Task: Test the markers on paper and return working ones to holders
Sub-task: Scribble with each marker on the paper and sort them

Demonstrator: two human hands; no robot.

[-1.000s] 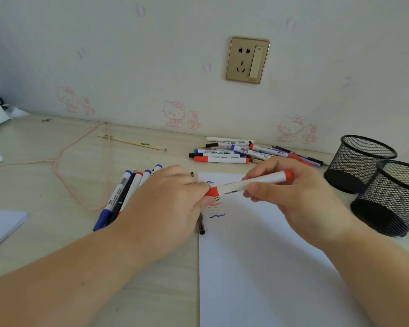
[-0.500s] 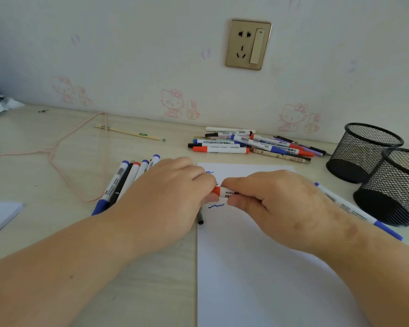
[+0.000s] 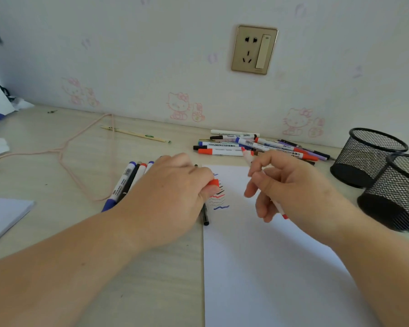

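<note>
Over the near-left corner of the paper [image 3: 269, 267], a red cap [image 3: 213, 182] is pinched in the fingertips of the left hand [image 3: 172, 197], which rests at the sheet's left edge. An uncapped red marker [image 3: 247, 158] is gripped in the curled fingers of the right hand [image 3: 291, 185], held above the sheet's upper half. Its long axis is seen running from the tip, pointing up and away toward the wall, down through the fist to a red end showing below the fingers. The tip is therefore turned away from the sheet, and the marker would have to be swung tip-down before a stroke could be laid; the right hand is the one placed to do it, with the squiggles [image 3: 219, 197] already drawn just beside the left hand.

Left of the paper, a row of markers [image 3: 125, 182] is laid side by side, partly covered by the left hand, and a black pen [image 3: 205, 214] lies along the sheet's left edge. Beyond the far edge of the paper, a loose pile of markers [image 3: 246, 146] is spread near the wall.

Right of the paper, two black mesh holders are set touching or nearly so: a farther holder [image 3: 364, 159] and a nearer holder [image 3: 397, 197]. No markers can be made out in either, though their floors are only partly visible through the mesh. It is judged that sorting into them has not yet begun.
</note>
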